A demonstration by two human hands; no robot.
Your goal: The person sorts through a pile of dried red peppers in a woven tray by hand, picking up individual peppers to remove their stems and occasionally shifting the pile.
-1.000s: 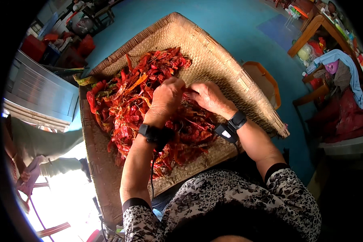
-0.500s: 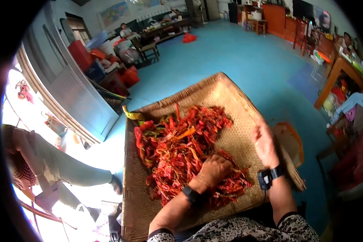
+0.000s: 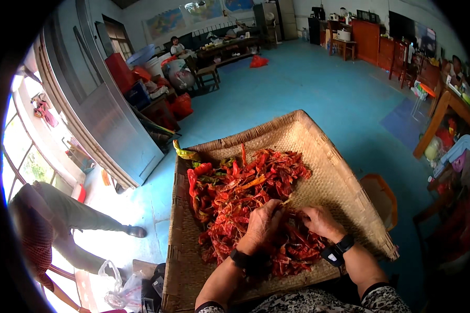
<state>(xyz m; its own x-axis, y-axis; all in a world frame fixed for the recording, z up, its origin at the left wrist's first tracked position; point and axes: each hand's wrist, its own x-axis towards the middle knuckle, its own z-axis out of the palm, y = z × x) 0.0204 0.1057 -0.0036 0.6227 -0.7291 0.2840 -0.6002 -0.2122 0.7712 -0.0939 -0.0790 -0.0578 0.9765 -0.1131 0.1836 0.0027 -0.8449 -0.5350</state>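
Note:
A heap of red dried chili peppers lies in a woven bamboo tray in front of me, with some greenish ones at its far left. My left hand is closed over the right part of the heap, fingers bent around a dried chili whose pale stem end pokes out by the fingertips. Close to its right, my right hand is curled, its thumb and fingers drawn together just above the chilies. What those fingertips pinch is too small to make out. A yellow-green pepper rests on the tray's far left corner.
An orange-rimmed container stands on the blue floor right of the tray. Another person's leg and arm are at the left, near a plastic bag. An open door stands behind them.
My right hand has come from the tray's right edge to the heap beside my left hand, its fingers now curled. My left hand has lifted slightly. The view has shifted; the other person's leg appears changed in pose.

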